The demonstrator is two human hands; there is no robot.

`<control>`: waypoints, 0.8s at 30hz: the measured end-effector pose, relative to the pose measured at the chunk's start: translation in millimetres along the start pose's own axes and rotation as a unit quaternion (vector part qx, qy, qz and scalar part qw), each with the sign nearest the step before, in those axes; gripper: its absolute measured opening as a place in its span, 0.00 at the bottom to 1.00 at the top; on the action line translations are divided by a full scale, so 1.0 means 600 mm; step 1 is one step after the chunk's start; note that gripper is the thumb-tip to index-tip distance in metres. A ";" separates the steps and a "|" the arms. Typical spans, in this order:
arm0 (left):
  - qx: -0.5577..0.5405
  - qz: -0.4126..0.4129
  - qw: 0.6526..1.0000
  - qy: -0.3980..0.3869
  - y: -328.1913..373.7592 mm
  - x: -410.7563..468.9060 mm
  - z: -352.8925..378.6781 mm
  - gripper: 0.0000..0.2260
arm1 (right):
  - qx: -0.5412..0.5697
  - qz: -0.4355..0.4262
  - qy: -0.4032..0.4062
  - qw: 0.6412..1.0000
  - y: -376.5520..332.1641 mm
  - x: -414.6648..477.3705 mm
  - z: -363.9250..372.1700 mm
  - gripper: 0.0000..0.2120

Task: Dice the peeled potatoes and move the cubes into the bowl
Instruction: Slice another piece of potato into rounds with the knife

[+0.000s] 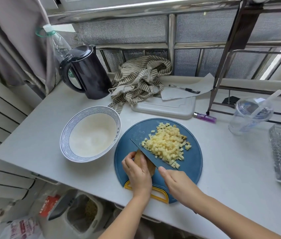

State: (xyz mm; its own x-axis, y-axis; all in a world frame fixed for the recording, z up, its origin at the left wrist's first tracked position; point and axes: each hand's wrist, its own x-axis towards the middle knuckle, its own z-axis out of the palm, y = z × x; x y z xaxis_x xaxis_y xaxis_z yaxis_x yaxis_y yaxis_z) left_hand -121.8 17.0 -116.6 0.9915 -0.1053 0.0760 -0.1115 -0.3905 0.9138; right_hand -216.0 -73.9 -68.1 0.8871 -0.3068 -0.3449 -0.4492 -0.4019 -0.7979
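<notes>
Right hand [177, 183] grips knife [144, 153]; left hand [138, 173] fingers curl round potato [151, 168]. Cubes [167, 144] at potato's 1 o'clock, bowl [67, 133] at 10.

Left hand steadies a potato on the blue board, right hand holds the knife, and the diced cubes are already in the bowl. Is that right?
Not quite. The head view shows the cubes piled on the blue board beside the knife; the bowl holds none. The rest stands: left hand steadies the potato, right hand holds the knife.
</notes>
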 end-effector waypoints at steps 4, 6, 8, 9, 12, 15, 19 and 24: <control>-0.017 -0.024 1.000 -0.004 0.003 0.000 0.001 0.23 | -0.001 -0.021 0.008 1.000 0.008 -0.012 -0.004 0.27; -0.020 -0.016 1.000 -0.003 0.003 0.000 -0.001 0.21 | 0.001 -0.026 0.009 1.000 0.009 -0.018 -0.005 0.27; -0.020 -0.008 1.000 -0.010 0.001 0.002 -0.003 0.19 | 0.003 -0.032 0.012 0.999 0.008 -0.023 -0.006 0.27; -0.021 -0.004 1.000 -0.015 -0.001 0.003 -0.004 0.19 | 0.004 -0.034 0.013 0.999 0.009 -0.025 -0.007 0.27; -0.028 0.014 0.999 -0.021 0.000 0.008 -0.010 0.22 | 0.012 -0.037 0.017 0.999 0.013 -0.032 -0.005 0.27; -0.027 0.017 0.999 -0.029 -0.001 0.009 -0.013 0.22 | 0.027 -0.041 0.022 0.999 0.015 -0.037 0.000 0.29; -0.027 0.006 0.999 -0.035 -0.002 0.009 -0.011 0.20 | 0.051 -0.035 0.020 0.998 0.013 -0.038 0.002 0.32; -0.025 -0.008 0.999 -0.039 -0.002 0.009 -0.011 0.16 | 0.045 -0.035 0.030 0.998 0.015 -0.038 0.008 0.30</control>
State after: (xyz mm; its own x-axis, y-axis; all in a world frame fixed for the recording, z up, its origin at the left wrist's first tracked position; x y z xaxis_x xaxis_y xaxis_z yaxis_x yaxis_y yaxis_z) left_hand -116.1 22.8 -114.7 0.9847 -0.1711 0.0318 -0.0905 -0.3467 0.9336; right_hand -239.8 -66.1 -69.7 0.9065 -0.3334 -0.2591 -0.3731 -0.3453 -0.8611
